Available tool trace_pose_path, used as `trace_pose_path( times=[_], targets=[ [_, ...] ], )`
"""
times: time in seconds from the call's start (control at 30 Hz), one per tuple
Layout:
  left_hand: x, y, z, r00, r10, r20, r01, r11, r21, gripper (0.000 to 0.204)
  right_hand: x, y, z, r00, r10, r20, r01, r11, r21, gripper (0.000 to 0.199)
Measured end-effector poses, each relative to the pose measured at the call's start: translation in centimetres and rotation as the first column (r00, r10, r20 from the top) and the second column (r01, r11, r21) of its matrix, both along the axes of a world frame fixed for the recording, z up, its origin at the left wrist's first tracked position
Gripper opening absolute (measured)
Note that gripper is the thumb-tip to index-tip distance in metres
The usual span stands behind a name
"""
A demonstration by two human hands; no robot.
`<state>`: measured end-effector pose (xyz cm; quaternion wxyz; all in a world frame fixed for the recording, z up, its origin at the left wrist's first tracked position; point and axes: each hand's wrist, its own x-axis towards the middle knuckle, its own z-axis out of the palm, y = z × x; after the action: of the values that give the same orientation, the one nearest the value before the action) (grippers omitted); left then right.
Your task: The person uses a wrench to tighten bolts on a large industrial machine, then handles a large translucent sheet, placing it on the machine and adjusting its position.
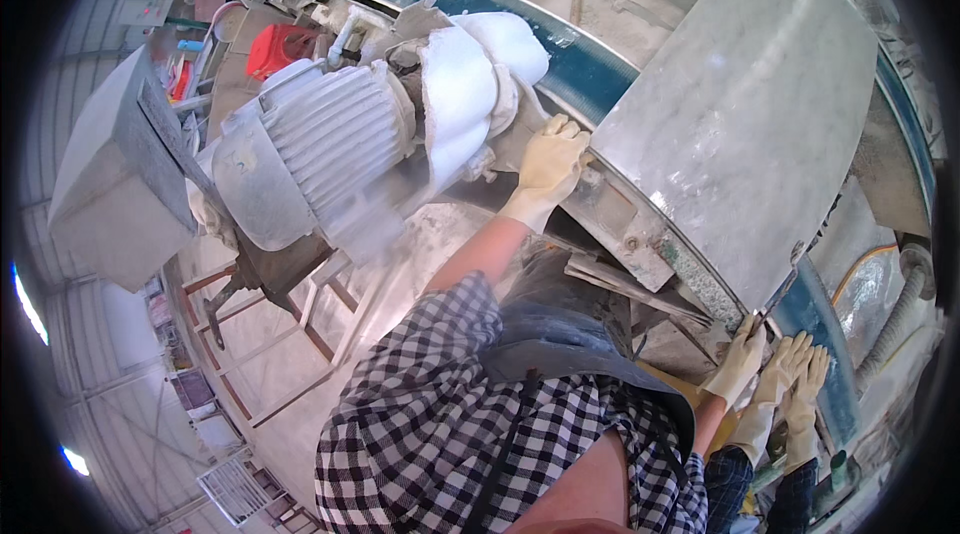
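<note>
A large grey-white stone slab [745, 124] with a glossy, wet-looking face lies across a blue conveyor belt [600, 74]. My left hand [550, 166], in a cream rubber glove, is curled closed at the belt's near rail, close to the slab's left corner. What its fingers grip is hidden. At the slab's near right corner, my right hand [738, 359], gloved likewise, is closed around a thin dark metal tool [778, 296]; its exact kind is unclear. Beside it, a co-worker's two gloved hands [787, 366] lie at the belt's edge.
A dusty ribbed motor [320, 139] with a white cover [458, 94] stands close left of my left arm. A grey box [120, 169] juts out beyond it. Below are broken slab pieces [640, 289] and a metal frame [305, 334]. A red plastic stool [280, 49] stands farther back.
</note>
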<state>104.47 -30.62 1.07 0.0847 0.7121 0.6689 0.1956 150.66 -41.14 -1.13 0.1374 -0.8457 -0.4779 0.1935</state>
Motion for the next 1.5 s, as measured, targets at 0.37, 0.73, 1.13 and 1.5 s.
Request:
trace_pose_path(
  times=[0.37, 0.73, 1.13, 1.5],
  targets=[
    [-1.0, 0.7, -1.5, 0.995, -0.088, 0.040, 0.084, 0.991, 0.106, 0.012, -0.9, 0.2, 0.3, 0.992, 0.101, 0.077, -0.106, 0.993, 0.053, 0.045],
    [-1.8, 1.7, -2.0, 0.971, -0.239, 0.005, 0.236, 0.963, 0.128, 0.014, -0.2, 0.9, 1.6, 0.985, 0.151, 0.077, -0.148, 0.988, -0.044, 0.045],
    [-1.9, 1.9, -2.5, 0.981, -0.188, -0.046, 0.192, 0.973, 0.128, 0.017, -1.6, 1.3, 1.8, 0.994, 0.037, 0.101, -0.035, 0.999, -0.024, 0.043],
    [15.5, -6.5, 2.2, 0.765, -0.611, 0.204, 0.570, 0.789, 0.228, 0.042, -3.9, -6.2, 2.8, 0.653, -0.100, -0.751, 0.406, 0.883, 0.236, 0.034]
  ],
)
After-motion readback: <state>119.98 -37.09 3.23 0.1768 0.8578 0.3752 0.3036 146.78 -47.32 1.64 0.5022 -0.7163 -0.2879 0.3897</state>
